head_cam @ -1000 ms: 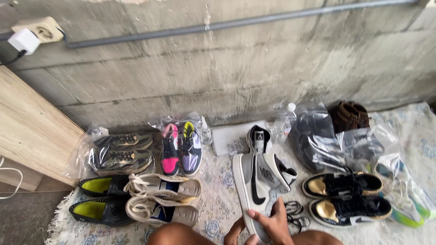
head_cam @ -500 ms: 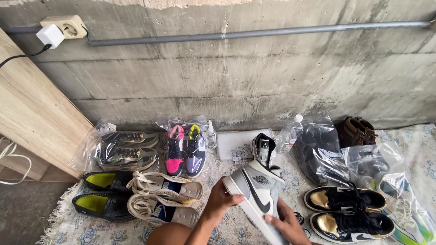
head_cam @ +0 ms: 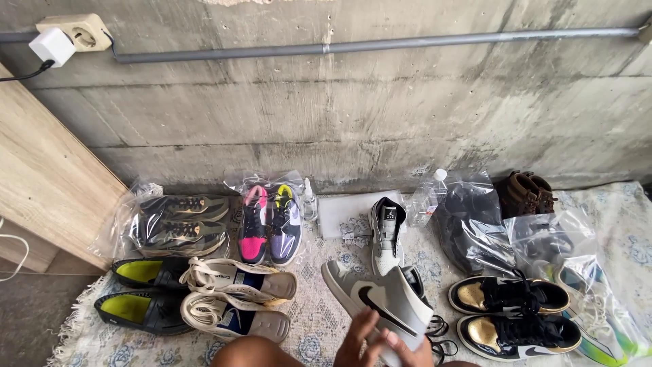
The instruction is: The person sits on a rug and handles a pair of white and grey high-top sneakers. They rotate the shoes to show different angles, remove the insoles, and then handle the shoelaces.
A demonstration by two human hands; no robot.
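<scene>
At the bottom edge I hold a grey high-top sneaker (head_cam: pixel 380 302) with a black side stripe, tilted with its toe to the left. My left hand (head_cam: pixel 354 338) lies with spread fingers on its near side. My right hand (head_cam: pixel 409 352) grips it from below at the heel end. Its black laces (head_cam: pixel 440 336) hang loose to the right. The matching grey sneaker (head_cam: pixel 387 234) stands on the patterned rug (head_cam: pixel 309 319), its toe pointing towards me.
Around it on the rug lie a black-and-gold pair (head_cam: pixel 511 296), a beige pair with loose laces (head_cam: pixel 238 280), black shoes with yellow insoles (head_cam: pixel 141 272), bagged pink and purple shoes (head_cam: pixel 272 221), bagged olive shoes (head_cam: pixel 180 224), brown boots (head_cam: pixel 524 194) and two small bottles (head_cam: pixel 428 197). A wooden board (head_cam: pixel 47 183) leans at left.
The view has tilted up a little. My left hand has come back from the sneaker's toe to its near side, and the sneaker now sits lower, held in both hands.
</scene>
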